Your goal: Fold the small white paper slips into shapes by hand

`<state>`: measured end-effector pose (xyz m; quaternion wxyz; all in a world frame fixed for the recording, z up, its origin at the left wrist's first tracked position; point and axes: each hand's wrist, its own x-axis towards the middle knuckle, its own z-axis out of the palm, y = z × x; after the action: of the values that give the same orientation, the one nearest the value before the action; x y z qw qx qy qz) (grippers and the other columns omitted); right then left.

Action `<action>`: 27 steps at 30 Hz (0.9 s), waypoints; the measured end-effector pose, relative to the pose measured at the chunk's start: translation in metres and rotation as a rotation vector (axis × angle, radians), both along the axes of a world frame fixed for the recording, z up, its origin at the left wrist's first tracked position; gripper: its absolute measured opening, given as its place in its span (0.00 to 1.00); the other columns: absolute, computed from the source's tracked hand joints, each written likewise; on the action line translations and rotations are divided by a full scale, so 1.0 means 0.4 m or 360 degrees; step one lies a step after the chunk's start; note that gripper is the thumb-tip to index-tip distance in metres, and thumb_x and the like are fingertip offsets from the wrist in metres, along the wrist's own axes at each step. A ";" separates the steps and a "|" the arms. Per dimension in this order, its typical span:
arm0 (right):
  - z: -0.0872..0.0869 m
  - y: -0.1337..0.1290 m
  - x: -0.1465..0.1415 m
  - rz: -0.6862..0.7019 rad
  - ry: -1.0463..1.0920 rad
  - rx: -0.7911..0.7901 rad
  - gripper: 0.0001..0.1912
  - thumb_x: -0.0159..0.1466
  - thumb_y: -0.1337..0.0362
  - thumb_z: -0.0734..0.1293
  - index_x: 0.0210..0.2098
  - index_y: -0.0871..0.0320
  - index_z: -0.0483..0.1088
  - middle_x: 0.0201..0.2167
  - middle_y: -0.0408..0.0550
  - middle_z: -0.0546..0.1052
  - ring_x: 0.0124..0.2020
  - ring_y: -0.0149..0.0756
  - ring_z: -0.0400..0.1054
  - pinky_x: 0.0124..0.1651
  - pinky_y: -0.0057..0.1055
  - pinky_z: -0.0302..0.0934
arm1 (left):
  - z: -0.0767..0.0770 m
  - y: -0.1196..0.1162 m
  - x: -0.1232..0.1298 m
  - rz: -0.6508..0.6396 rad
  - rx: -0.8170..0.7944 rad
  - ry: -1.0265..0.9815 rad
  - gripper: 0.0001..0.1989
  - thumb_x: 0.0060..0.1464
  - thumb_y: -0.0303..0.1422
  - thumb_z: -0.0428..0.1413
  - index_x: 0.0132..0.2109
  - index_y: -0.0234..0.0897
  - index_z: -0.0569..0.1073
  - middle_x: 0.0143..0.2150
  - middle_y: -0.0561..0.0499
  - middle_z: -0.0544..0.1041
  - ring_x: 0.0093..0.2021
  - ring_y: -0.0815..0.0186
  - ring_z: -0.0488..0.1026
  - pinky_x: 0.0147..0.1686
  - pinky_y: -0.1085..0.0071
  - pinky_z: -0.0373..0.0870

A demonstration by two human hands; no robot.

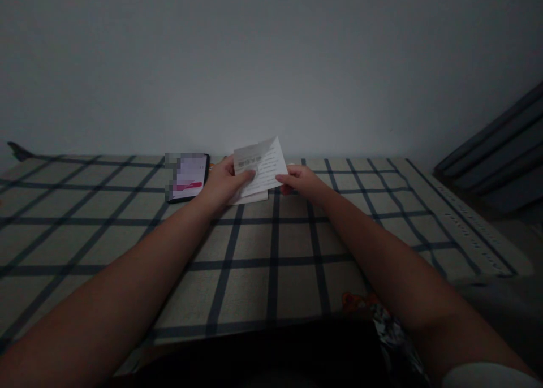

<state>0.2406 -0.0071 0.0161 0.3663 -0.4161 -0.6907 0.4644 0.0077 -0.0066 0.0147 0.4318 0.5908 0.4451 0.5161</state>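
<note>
A printed paper sheet (pixel 267 164), white with lines of dark text, is held up and tilted over the table. My left hand (pixel 229 179) grips its left side, the thumb lying across the print. At its lower right edge, my right hand (pixel 299 179) pinches the paper between thumb and fingers. Another pale piece of paper (pixel 254 198) shows just beneath the sheet; whether it is part of the same sheet I cannot tell. Close to the left hand lies a phone (pixel 189 179) with a lit screen, partly blurred out.
A checked cloth (pixel 292 246) covers the table, which meets a plain wall (pixel 271 65) at the back. Dark folded fabric (pixel 500 145) hangs at the right. Near the front edge are an orange item (pixel 358 301) and a shiny crinkled wrapper (pixel 396 337).
</note>
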 end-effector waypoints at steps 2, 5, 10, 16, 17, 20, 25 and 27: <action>-0.001 0.002 0.000 -0.0004 0.0004 -0.0032 0.15 0.62 0.52 0.70 0.30 0.58 0.73 0.25 0.45 0.76 0.26 0.30 0.69 0.32 0.29 0.64 | -0.001 -0.002 0.001 -0.0014 -0.0029 0.0019 0.21 0.45 0.33 0.69 0.48 0.34 0.80 0.48 0.42 0.84 0.46 0.54 0.82 0.48 0.58 0.79; -0.002 0.001 0.002 0.0014 0.0008 -0.0041 0.12 0.61 0.55 0.71 0.31 0.59 0.74 0.26 0.45 0.77 0.27 0.30 0.70 0.32 0.29 0.65 | 0.007 -0.015 0.010 -0.0064 -0.0137 -0.0044 0.19 0.48 0.36 0.68 0.47 0.33 0.80 0.47 0.40 0.85 0.45 0.53 0.83 0.48 0.54 0.80; -0.004 0.005 0.006 0.0000 -0.0076 -0.0019 0.11 0.61 0.57 0.70 0.30 0.59 0.75 0.25 0.45 0.77 0.26 0.31 0.69 0.30 0.28 0.63 | 0.014 -0.022 0.024 -0.0039 -0.0289 -0.0248 0.17 0.51 0.35 0.67 0.46 0.32 0.80 0.48 0.38 0.85 0.44 0.53 0.84 0.51 0.53 0.80; 0.004 0.014 0.000 -0.0181 0.0096 -0.0163 0.06 0.60 0.61 0.70 0.31 0.58 0.75 0.25 0.44 0.77 0.25 0.30 0.68 0.29 0.27 0.65 | 0.018 -0.024 0.025 -0.0166 -0.0305 -0.0413 0.15 0.50 0.32 0.67 0.45 0.31 0.80 0.51 0.35 0.84 0.54 0.46 0.81 0.54 0.49 0.79; 0.005 0.014 0.000 -0.0195 0.0126 -0.0177 0.06 0.60 0.62 0.70 0.31 0.58 0.75 0.25 0.44 0.77 0.25 0.29 0.68 0.29 0.27 0.65 | 0.021 -0.026 0.025 -0.0179 -0.0312 -0.0431 0.16 0.49 0.31 0.67 0.46 0.31 0.80 0.52 0.35 0.83 0.54 0.45 0.81 0.54 0.48 0.79; 0.005 0.014 0.000 -0.0172 0.0177 -0.0195 0.05 0.59 0.63 0.70 0.31 0.58 0.76 0.25 0.44 0.77 0.25 0.30 0.67 0.31 0.27 0.66 | 0.026 -0.029 0.025 -0.0200 -0.0344 -0.0498 0.17 0.49 0.28 0.66 0.47 0.32 0.79 0.54 0.35 0.83 0.56 0.45 0.80 0.56 0.48 0.78; -0.004 0.018 0.003 -0.0088 0.0148 -0.0168 0.06 0.59 0.62 0.70 0.34 0.58 0.76 0.26 0.44 0.78 0.25 0.29 0.68 0.31 0.27 0.65 | 0.023 -0.023 0.028 -0.0195 -0.0414 -0.0525 0.13 0.53 0.27 0.64 0.46 0.32 0.80 0.53 0.37 0.84 0.53 0.49 0.82 0.58 0.51 0.77; -0.010 0.022 0.004 -0.0093 0.0114 -0.0126 0.08 0.60 0.59 0.70 0.34 0.57 0.74 0.27 0.43 0.77 0.26 0.30 0.68 0.30 0.27 0.65 | 0.021 -0.021 0.028 -0.0183 -0.0410 -0.0528 0.12 0.54 0.26 0.63 0.46 0.33 0.80 0.53 0.38 0.84 0.53 0.50 0.82 0.58 0.53 0.78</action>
<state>0.2421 0.0017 0.0120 0.3874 -0.4333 -0.6458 0.4951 0.0189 -0.0150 0.0230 0.5999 0.4621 0.3957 0.5196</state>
